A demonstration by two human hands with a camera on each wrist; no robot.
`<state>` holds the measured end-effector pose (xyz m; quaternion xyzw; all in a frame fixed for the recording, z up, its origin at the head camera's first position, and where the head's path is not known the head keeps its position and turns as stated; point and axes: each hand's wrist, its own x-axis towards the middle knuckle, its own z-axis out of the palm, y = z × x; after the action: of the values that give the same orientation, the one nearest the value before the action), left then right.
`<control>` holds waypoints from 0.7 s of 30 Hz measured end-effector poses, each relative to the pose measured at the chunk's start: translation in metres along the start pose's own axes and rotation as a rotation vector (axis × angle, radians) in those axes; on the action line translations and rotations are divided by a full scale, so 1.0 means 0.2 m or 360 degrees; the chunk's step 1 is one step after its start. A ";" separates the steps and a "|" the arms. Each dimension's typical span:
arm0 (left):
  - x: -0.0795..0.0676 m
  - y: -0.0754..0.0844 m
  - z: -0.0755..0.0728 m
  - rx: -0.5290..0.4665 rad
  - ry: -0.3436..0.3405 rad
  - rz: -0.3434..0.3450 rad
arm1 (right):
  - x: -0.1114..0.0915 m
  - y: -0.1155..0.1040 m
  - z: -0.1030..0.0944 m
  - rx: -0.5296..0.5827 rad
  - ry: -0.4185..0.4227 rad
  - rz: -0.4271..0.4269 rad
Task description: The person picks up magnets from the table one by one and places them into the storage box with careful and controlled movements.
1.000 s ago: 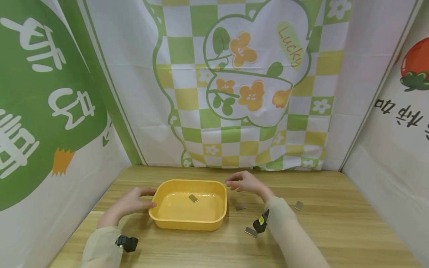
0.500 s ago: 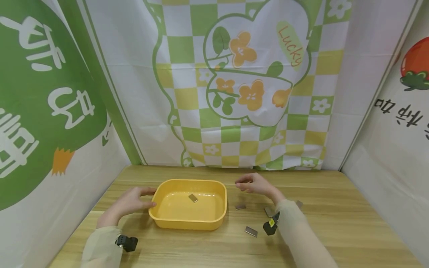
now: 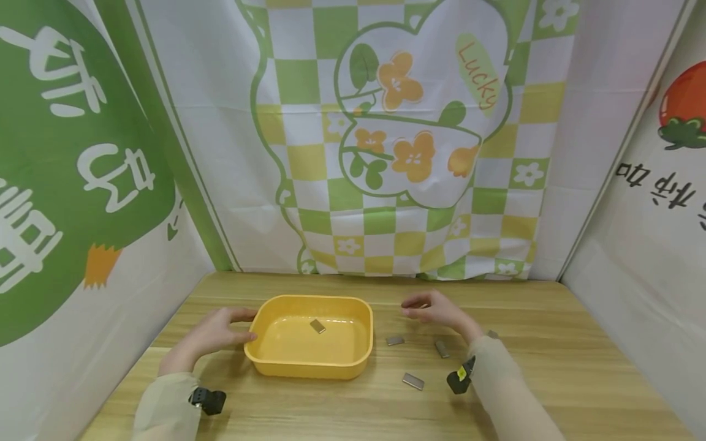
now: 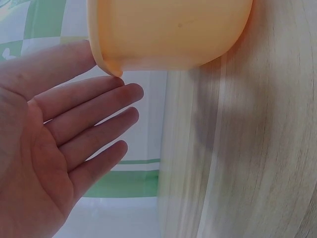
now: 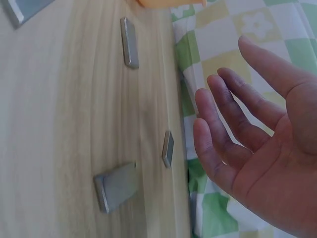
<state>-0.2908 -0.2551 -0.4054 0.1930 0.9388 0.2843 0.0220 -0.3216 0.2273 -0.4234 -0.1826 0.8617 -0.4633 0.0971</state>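
My left hand (image 3: 215, 334) rests against the left end of a yellow plastic tub (image 3: 309, 370), thumb and fingertips at its rim. In the left wrist view those fingers (image 4: 94, 111) are nearly straight. One small flat grey metallic block (image 3: 317, 326) lies inside the tub. To the tub's right, my right hand (image 3: 436, 308) hovers over the table with relaxed fingers and holds nothing. Several similar blocks lie on the wood near it: one block (image 3: 395, 340) by the tub, another block (image 3: 413, 381) nearer the front, a third block (image 3: 442, 349) below the hand. A further block (image 3: 493, 334) is partly hidden by the right wrist.
The wooden table (image 3: 331, 410) ends at a checked green and yellow cloth (image 3: 380, 245) behind. Printed cloth walls stand at left (image 3: 182, 263) and right (image 3: 623, 275). A small black camera (image 3: 208, 401) sits on the left wrist, another camera (image 3: 460, 376) on the right.
My right hand has moved right, away from the tub's right end. The block below it has come into view, while the far right block is now more covered. The left hand stays put.
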 end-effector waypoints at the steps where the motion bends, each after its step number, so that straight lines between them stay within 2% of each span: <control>1: 0.00 0.00 0.00 -0.0004 -0.0002 -0.0001 | -0.01 0.00 0.00 -0.0016 -0.0001 -0.0012; 13: 0.00 0.00 0.00 0.0005 -0.0001 0.0013 | -0.10 0.06 -0.05 -0.0107 -0.0001 -0.0149; 21: 0.00 0.00 0.00 0.0026 0.0008 0.0003 | -0.14 0.09 -0.07 -0.0120 0.0017 -0.0044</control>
<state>-0.2905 -0.2546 -0.4057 0.1933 0.9410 0.2771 0.0177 -0.3038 0.2577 -0.4303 -0.1957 0.8764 -0.4329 0.0791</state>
